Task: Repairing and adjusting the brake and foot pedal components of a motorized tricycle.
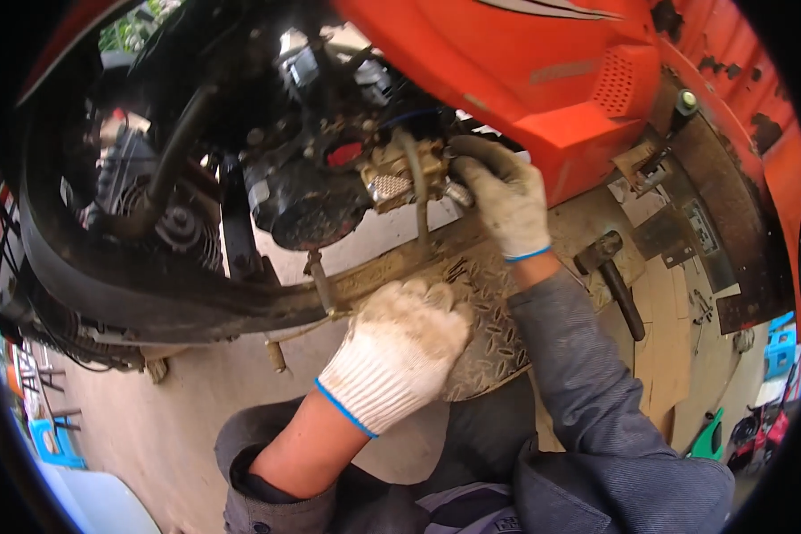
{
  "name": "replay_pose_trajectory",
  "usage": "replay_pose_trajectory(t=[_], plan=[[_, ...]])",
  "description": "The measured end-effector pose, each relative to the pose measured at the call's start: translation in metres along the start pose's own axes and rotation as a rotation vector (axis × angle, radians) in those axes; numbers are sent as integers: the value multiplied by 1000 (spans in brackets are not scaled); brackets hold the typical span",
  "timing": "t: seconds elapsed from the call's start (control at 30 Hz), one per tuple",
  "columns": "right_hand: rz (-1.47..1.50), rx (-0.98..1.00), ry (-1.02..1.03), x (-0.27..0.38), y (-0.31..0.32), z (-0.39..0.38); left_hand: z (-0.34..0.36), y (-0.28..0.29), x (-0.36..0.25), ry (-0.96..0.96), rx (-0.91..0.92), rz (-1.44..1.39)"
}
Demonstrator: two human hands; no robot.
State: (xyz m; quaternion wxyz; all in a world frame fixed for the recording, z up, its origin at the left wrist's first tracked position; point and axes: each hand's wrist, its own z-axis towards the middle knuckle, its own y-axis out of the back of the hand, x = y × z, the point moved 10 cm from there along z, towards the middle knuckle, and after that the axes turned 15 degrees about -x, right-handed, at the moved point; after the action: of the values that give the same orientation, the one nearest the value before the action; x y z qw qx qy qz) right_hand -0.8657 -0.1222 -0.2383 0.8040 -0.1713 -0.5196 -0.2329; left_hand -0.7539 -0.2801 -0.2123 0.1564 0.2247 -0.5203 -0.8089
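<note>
The brass block [390, 171] sits right of the engine cover [307, 212], long axis toward the nearer right hand [509, 198], fingers bent, grip unclear; the left hand [405, 343], curled, contents hidden, is below-right of the engine cover.

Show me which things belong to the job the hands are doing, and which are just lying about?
Seems part of the job:
- metal part, by the right hand
- hose in front of it
- footplate, by the left hand

Probably just lying about:
- hammer
- blue stool, far left
</note>
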Motion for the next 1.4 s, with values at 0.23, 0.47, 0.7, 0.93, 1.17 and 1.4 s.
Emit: replay_pose_trajectory(t=[0.23, 0.47, 0.7, 0.93, 1.17, 1.4], plan=[[-257, 26, 299, 26, -23, 16, -8, -2, 5, 34, 54, 34], [-446, 211, 321, 12, -41, 35, -11, -1, 7, 44, 52, 17], [-426, 270, 341, 3, -55, 43, -13, 1, 6, 40, 34, -10], [-611, 276, 387, 12, -65, 41, -12, 4, 4, 31, 23, -14], [-715, 209, 487, 17, -67, 39, -9, 5, 5, 25, -2, -26], [-645, 226, 525, 15, -67, 40, -13, 5, 10, 45, 8, -6]])
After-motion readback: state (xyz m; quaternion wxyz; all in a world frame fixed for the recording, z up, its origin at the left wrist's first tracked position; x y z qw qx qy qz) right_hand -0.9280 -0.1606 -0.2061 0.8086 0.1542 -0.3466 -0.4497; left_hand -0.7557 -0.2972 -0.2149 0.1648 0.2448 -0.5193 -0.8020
